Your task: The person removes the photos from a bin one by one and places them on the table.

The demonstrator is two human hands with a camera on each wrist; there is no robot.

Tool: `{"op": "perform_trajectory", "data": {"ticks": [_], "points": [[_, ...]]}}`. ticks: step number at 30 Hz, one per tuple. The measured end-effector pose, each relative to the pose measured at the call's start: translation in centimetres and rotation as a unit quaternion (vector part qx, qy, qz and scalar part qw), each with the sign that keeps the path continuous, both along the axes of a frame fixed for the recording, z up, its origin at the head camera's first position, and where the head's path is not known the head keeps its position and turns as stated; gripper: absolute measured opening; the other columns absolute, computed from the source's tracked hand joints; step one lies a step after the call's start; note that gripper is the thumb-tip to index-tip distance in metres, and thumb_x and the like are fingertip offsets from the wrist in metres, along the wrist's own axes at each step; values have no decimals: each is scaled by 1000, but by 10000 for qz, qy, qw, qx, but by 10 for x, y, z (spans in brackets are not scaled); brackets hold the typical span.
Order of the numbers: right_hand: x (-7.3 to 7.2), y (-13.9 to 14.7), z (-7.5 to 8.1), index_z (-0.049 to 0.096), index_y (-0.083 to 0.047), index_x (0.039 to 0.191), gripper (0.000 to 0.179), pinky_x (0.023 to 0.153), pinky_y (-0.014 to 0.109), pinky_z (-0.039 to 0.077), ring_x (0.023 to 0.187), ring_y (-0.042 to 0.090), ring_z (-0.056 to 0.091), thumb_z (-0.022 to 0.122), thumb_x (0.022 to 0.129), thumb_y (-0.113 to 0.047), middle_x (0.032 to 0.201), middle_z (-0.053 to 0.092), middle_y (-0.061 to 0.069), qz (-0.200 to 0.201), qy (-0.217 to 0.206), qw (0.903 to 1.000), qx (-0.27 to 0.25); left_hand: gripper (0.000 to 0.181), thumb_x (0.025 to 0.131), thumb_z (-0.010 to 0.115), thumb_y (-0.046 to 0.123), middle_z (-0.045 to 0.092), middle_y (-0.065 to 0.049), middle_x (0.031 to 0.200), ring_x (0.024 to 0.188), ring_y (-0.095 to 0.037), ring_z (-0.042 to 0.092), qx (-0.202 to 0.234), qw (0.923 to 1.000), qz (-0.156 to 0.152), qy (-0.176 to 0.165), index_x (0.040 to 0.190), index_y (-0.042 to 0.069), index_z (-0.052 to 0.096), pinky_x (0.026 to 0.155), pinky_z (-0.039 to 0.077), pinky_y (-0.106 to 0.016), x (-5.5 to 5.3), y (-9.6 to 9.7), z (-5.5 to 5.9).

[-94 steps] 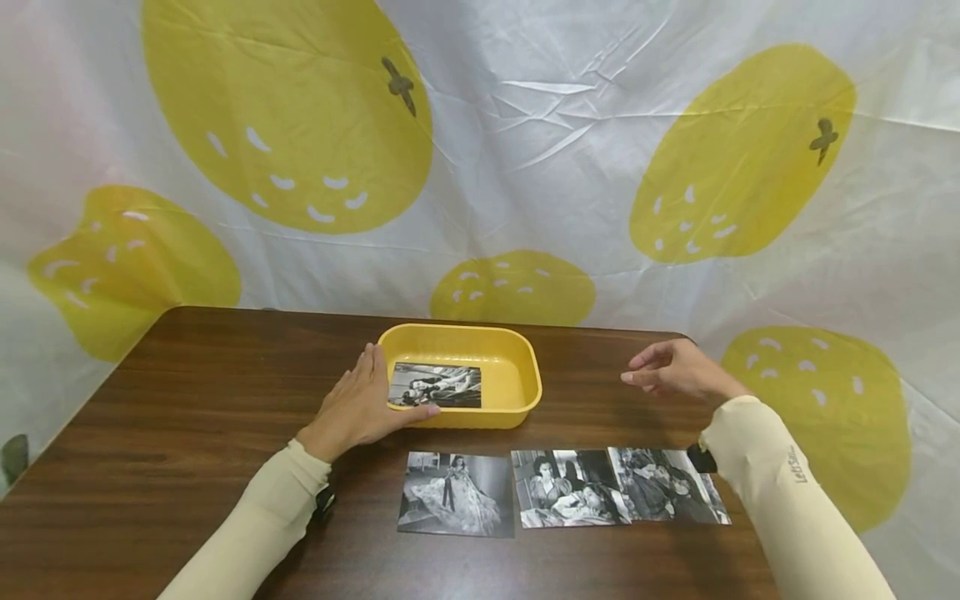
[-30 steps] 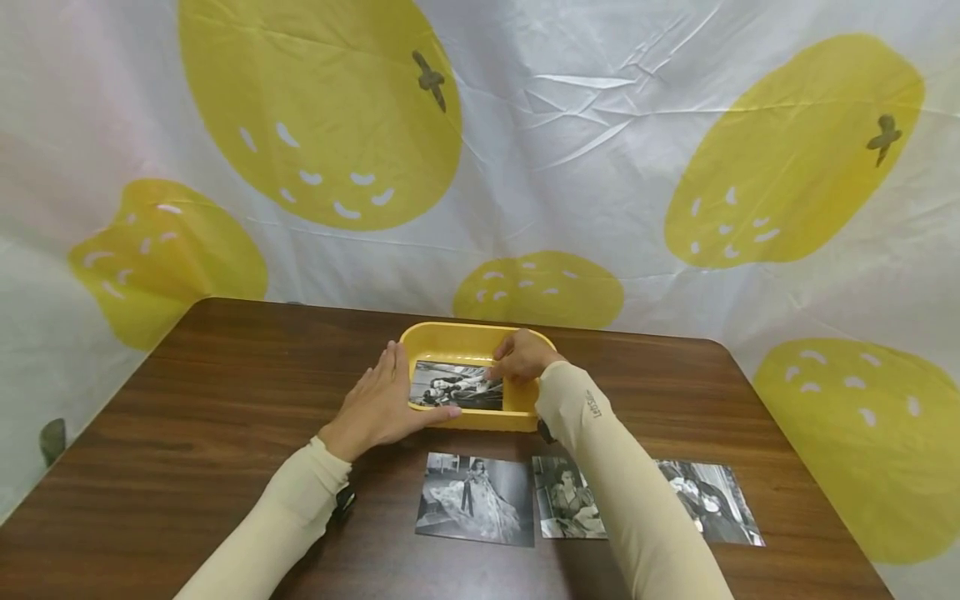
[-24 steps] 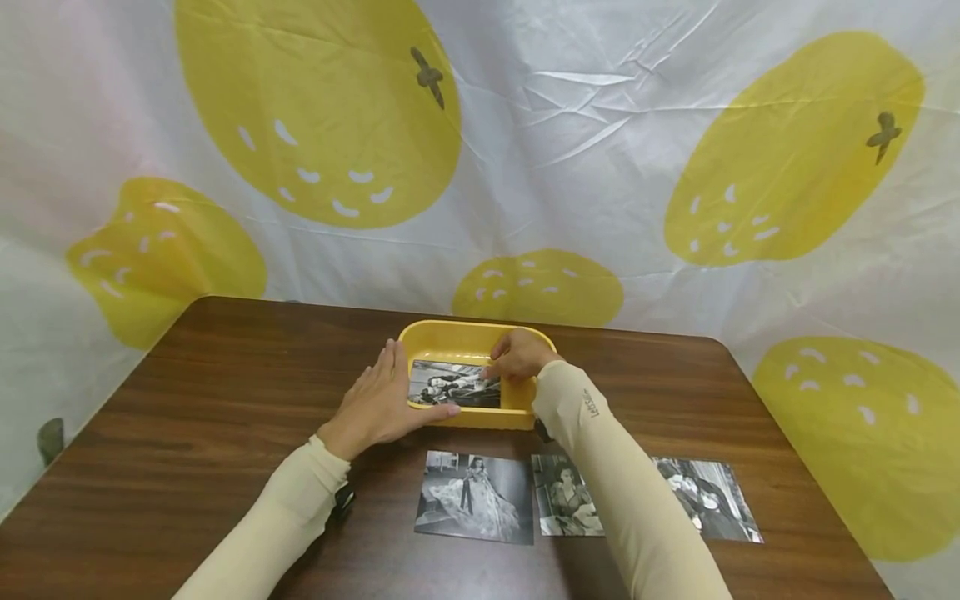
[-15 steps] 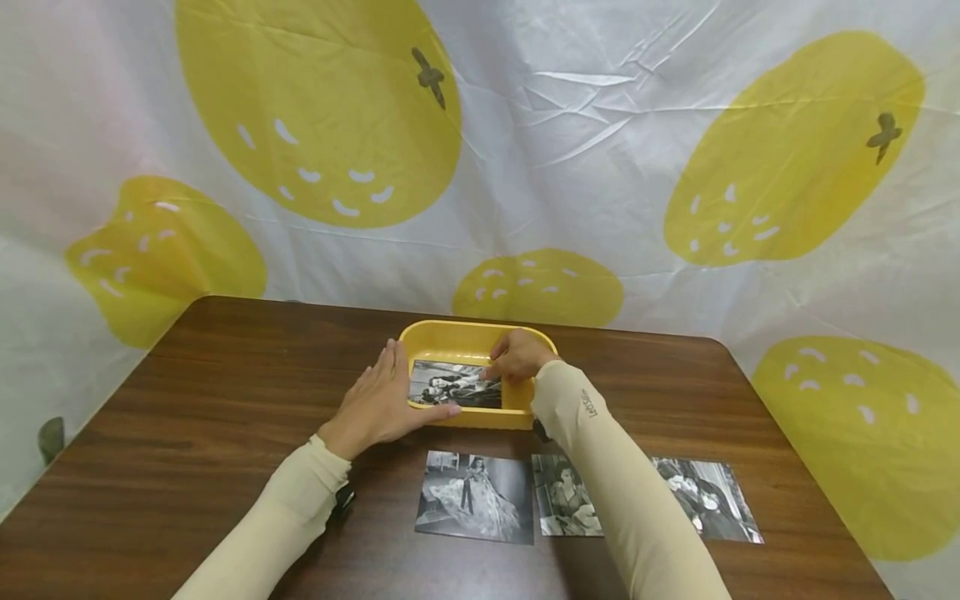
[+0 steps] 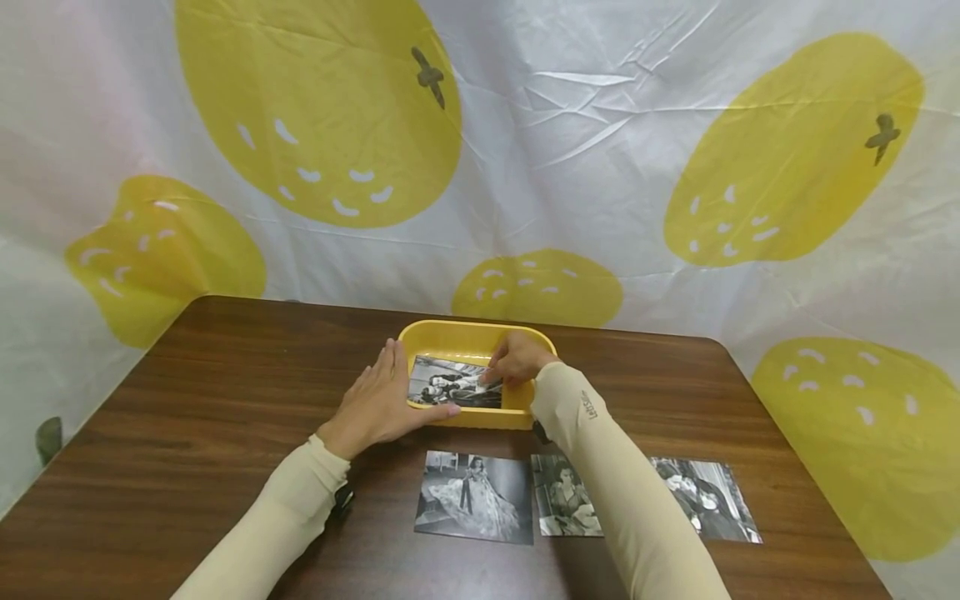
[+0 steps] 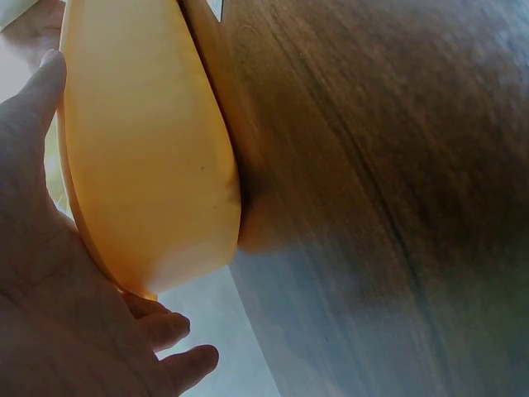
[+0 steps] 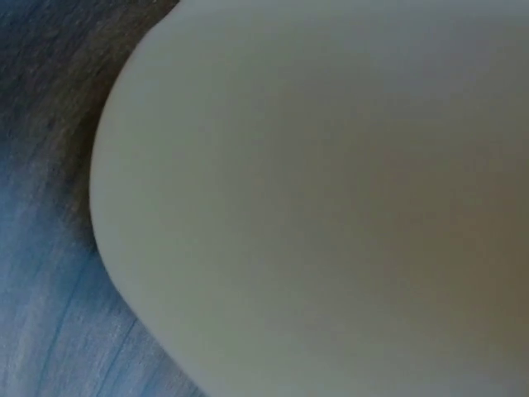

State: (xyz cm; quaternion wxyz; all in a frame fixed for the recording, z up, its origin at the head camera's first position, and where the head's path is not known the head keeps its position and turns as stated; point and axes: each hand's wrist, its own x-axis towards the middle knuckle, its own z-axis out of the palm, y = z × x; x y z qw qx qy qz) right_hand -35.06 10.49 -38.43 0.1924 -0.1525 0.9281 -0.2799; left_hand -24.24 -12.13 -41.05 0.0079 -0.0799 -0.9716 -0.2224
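A black-and-white photo (image 5: 450, 385) lies inside the yellow plastic tray (image 5: 487, 419), its far-left edge slightly raised. My right hand (image 5: 522, 358) reaches into the tray and pinches the photo's right end between thumb and fingertips; the exact contact is partly hidden. Along the tray's left end my left hand (image 5: 375, 402) rests with straight fingers, the thumb lying over the front rim. In the left wrist view, the left hand (image 6: 74, 281) touches the corner of the tray (image 6: 149, 149). The right wrist view holds only a blurred pale surface (image 7: 289, 198) close up.
In front of the tray, more black-and-white photos lie in a row on the brown wooden table (image 5: 225, 400): a left photo (image 5: 475, 498), a middle photo (image 5: 566, 497) and a right photo (image 5: 712, 500). My right forearm crosses above this row. A lemon-print curtain (image 5: 540, 167) hangs behind.
From right of the tray, my right hand has moved left into it and onto the photo. Just now the photo's far edge has lifted and shifted slightly. The left hand stays on the tray.
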Motion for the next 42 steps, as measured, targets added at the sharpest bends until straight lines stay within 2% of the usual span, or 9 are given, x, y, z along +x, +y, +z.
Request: {"op": "perform_trajectory", "data": {"ticks": [6,9,13,20,29,36,42], "points": [[2,0,-1,65,1,89,28,70,38,56,66,25,66,82,73,-15,72,65,7,-199,-183,9995,-152,133,64,42,91,3,-23,156,143,-34,11,15,10000,11,19,149,-4,2,113,17,-52,0,0,-1],[2,0,0,62,0,89,31,68,37,56,68,28,67,83,72,-15,68,62,3,-229,-127,9995,-157,133,64,42,91,2,-22,156,142,-34,11,8,10000,20,18,149,-4,2,112,18,-52,0,0,-1],[0,1,0,60,0,88,30,61,31,54,60,23,64,83,72,-12,65,58,1,-182,0,9997,-145,134,64,42,91,0,-21,156,143,-34,10,6,10000,16,-17,149,-3,1,113,17,-52,0,0,0],[-2,4,-2,62,2,93,32,54,26,52,52,15,57,82,72,-11,65,57,1,-223,21,9995,-205,134,63,42,91,1,-21,156,143,-33,11,21,10000,32,8,149,-3,2,112,18,-52,-1,0,-1],[-2,5,-1,68,2,92,29,55,32,55,50,17,60,83,70,-9,62,62,7,-613,-30,9974,-390,135,63,42,92,1,-22,156,143,-32,9,-7,10000,50,-8,149,-3,1,113,17,-52,-2,0,-2],[-4,6,1,68,1,92,26,54,30,55,49,16,60,82,72,-9,60,60,6,-551,86,9980,-299,135,63,41,92,3,-23,156,143,-33,10,1,10000,32,-6,149,-4,2,112,18,-52,-2,0,-1],[-6,7,2,67,-1,91,26,55,30,55,50,16,60,82,71,-10,60,61,7,-668,134,9974,-237,135,63,41,92,3,-22,156,143,-33,10,-43,10000,25,2,149,-4,2,113,18,-52,-2,0,-1]]}}
